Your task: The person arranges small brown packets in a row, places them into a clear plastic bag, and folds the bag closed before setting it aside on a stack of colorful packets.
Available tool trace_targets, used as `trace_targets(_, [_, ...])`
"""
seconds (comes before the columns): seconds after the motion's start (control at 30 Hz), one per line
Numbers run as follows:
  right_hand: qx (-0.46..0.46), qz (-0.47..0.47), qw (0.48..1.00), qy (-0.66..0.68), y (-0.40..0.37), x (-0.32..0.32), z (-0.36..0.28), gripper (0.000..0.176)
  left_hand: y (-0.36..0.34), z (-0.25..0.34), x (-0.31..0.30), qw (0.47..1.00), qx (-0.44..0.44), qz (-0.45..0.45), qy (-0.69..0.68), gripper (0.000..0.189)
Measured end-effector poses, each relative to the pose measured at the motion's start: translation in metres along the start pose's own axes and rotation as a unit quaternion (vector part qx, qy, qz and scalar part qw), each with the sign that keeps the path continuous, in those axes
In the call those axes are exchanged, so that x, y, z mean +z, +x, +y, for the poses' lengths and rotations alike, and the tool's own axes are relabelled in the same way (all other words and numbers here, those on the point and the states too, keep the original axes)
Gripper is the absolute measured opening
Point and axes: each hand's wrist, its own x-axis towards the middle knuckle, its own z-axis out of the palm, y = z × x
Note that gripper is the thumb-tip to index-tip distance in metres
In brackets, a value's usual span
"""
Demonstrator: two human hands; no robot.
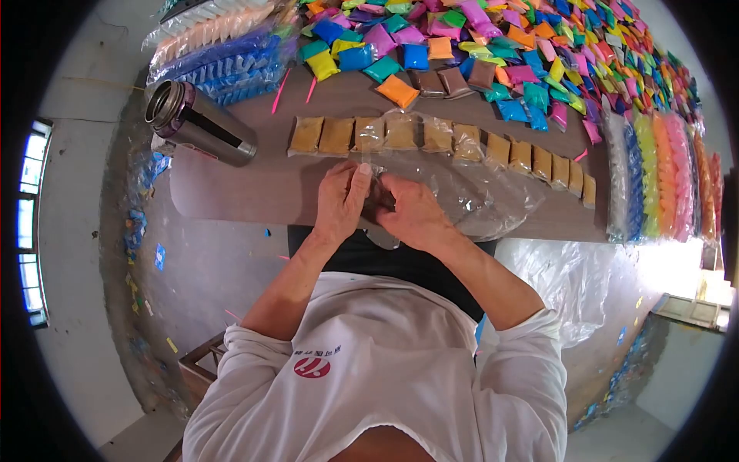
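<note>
At the table's near edge my left hand (344, 199) is closed, thumb up, pinching a clear plastic bag (481, 192). My right hand (416, 212) faces it, fingers curled into the same bag close to the left fingertips. The bag's loose film spreads to the right over the table and overlaps the near side of a row of packets. That row holds several small tan packets (399, 132) laid side by side, curving toward the right. Part of the film between my hands is hidden by the fingers.
A steel thermos (202, 123) lies tilted at the left of the brown table (231, 192). Colourful packets (539, 46) are heaped at the back. Bagged strips of packets stand at back left (231, 65) and right (662, 177). Plastic sheeting (566, 285) hangs below the right edge.
</note>
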Motion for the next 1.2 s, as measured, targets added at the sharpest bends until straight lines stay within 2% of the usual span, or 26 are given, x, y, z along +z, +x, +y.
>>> trace_targets(0.1, [-0.026,0.047,0.997,-0.060,0.003,0.008,0.007,0.023,0.001,0.001,0.001,1.000,0.002,-0.001,-0.011,0.046])
trace_targets(0.3, [-0.037,-0.003,0.998,-0.054,0.000,0.006,0.008,0.040,0.002,0.010,-0.011,0.998,-0.041,-0.039,-0.013,0.040])
trace_targets(0.4, [-0.067,0.028,0.997,0.012,-0.008,0.009,0.004,0.037,0.002,0.012,-0.010,0.999,-0.030,-0.032,-0.019,0.038])
trace_targets(0.47, [-0.063,0.054,0.996,-0.017,-0.008,0.017,0.014,0.039,0.005,0.016,-0.010,0.999,-0.010,-0.039,-0.004,0.035])
trace_targets(0.57, [-0.062,0.062,0.995,-0.047,-0.009,0.021,0.015,0.043,0.005,0.015,-0.011,0.998,-0.026,-0.038,0.050,0.034])
trace_targets(0.7, [-0.066,0.003,0.994,-0.085,-0.015,0.015,0.006,0.049,0.007,0.007,-0.017,0.990,0.022,-0.012,0.140,0.036])
trace_targets(0.77, [-0.099,0.014,0.990,-0.101,-0.019,0.023,0.009,0.054,0.006,0.006,-0.016,0.980,0.047,0.003,0.195,0.037])
trace_targets(0.83, [-0.134,0.020,0.983,-0.120,-0.020,0.029,0.010,0.056,0.009,0.013,-0.008,0.988,-0.022,-0.026,0.152,0.034])
trace_targets(0.9, [-0.092,-0.040,0.991,-0.094,-0.020,0.015,0.005,0.059,0.012,0.016,0.002,0.989,-0.063,-0.030,0.130,0.032])
trace_targets(0.93, [-0.070,-0.069,0.992,-0.080,-0.021,0.005,0.001,0.060,0.013,0.016,0.004,0.991,-0.045,-0.035,0.124,0.031])
trace_targets(1.03, [-0.129,-0.006,0.963,-0.237,-0.049,-0.022,0.007,0.067,0.011,0.013,0.006,0.994,-0.012,-0.043,0.100,0.029])
trace_targets(1.2, [0.004,0.006,0.938,-0.346,-0.090,-0.094,0.004,0.067,0.003,0.006,0.004,0.998,0.000,-0.019,0.052,0.026])
